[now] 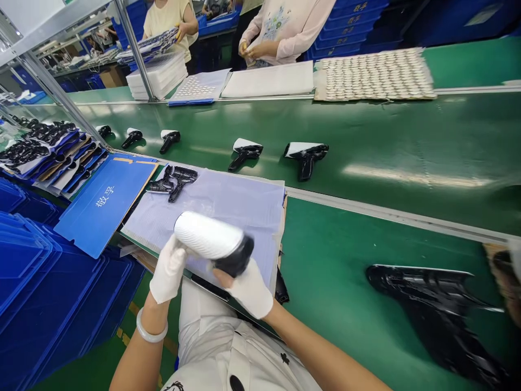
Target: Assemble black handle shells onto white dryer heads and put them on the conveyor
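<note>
Left hand (167,270) and right hand (251,290) hold one hair dryer (209,236); five far dryers (308,156) look joined; left, black shells (184,176) lie loose.

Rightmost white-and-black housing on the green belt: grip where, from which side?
Probably the black handle, from the near side: it points that way, projects clear of the white barrel, and looks slim enough for fingers to wrap.

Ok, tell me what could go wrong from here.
The white-and-black piece might slip: the right hand grips its black end, while how firmly the left hand supports the white end is unclear. Swung forward, it could knock the black shells on the pale sheet. The right hand could bump the black part by the sheet's corner.
</note>
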`<state>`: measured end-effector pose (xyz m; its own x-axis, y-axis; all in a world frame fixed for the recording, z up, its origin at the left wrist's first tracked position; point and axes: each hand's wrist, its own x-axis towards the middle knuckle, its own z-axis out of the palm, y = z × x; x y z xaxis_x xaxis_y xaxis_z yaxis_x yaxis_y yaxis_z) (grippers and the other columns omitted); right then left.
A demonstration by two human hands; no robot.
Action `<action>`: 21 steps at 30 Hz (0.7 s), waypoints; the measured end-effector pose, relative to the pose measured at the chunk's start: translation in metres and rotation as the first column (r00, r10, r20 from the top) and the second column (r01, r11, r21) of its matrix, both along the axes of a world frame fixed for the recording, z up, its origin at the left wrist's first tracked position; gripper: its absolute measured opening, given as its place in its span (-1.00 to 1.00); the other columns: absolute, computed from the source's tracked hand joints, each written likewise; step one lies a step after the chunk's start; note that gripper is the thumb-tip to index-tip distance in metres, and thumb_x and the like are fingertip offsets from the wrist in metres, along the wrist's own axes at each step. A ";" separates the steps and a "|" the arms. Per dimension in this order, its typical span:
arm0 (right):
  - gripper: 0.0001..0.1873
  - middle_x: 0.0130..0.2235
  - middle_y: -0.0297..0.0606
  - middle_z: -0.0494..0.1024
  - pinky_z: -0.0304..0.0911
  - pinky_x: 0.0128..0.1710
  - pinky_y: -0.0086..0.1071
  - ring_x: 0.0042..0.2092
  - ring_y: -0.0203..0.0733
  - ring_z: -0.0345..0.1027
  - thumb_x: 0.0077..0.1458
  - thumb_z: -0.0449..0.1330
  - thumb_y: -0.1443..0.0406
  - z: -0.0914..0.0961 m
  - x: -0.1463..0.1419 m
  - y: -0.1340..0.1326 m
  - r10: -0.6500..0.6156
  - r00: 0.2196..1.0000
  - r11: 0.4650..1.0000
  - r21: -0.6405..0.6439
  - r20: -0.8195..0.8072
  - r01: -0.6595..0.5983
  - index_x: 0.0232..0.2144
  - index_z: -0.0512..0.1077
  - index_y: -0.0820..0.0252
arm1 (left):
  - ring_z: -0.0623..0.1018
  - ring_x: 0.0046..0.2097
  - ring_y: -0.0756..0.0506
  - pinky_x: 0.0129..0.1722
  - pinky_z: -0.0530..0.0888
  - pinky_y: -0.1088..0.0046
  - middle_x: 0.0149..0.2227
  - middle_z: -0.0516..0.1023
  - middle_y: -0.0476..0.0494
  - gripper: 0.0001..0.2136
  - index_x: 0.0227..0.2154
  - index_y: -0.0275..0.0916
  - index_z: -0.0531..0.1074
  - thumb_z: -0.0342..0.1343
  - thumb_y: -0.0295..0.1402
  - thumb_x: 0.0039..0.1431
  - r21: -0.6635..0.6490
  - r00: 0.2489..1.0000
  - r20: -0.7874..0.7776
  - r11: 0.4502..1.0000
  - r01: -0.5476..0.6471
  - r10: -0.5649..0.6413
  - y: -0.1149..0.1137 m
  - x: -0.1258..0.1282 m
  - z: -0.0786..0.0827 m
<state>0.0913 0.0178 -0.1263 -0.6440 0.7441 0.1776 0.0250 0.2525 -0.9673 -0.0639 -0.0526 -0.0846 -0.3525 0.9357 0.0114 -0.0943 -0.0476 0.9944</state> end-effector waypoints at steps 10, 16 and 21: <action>-0.51 -0.72 -0.25 0.34 -0.02 -0.71 -0.51 -0.71 -0.27 0.11 0.02 -0.13 0.03 0.014 0.021 -0.004 0.263 0.890 0.067 -0.913 -0.373 -0.403 -0.40 0.41 0.29 | 0.54 0.08 -0.36 0.13 0.44 0.09 0.07 0.53 -0.34 -0.18 0.07 -0.19 0.42 0.49 -0.01 -0.33 0.178 0.915 -0.395 0.971 0.161 -0.079 0.007 0.009 0.028; -0.37 -0.76 -0.18 0.33 -0.09 -0.75 -0.49 -0.77 -0.24 0.02 0.11 -0.32 0.06 0.015 0.021 -0.011 0.348 0.842 -0.076 -0.908 -0.411 -0.412 -0.35 0.43 0.34 | 0.60 -0.25 -0.23 -0.14 0.54 0.17 -0.22 0.58 -0.18 -0.29 -0.05 -0.15 0.43 0.53 -0.17 -0.36 0.203 0.831 -0.556 0.970 0.132 0.004 0.004 0.013 0.028; -0.41 -0.76 -0.36 0.30 -0.10 -0.71 -0.55 -0.78 -0.34 0.02 0.22 -0.28 -0.04 0.031 0.033 -0.019 0.197 0.867 0.004 -0.884 -0.457 -0.467 -0.33 0.34 0.26 | 0.60 -0.03 -0.25 0.01 0.52 0.13 -0.05 0.56 -0.23 -0.33 0.06 -0.10 0.36 0.46 -0.17 -0.14 0.343 0.926 -0.377 0.926 0.156 -0.017 0.004 0.011 0.025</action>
<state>0.1244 -0.0011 -0.0951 -0.9367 0.0508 -0.3464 0.0700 -0.9423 -0.3273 -0.0532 -0.0489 -0.0593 -0.1762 0.8684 0.4635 0.2471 -0.4168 0.8748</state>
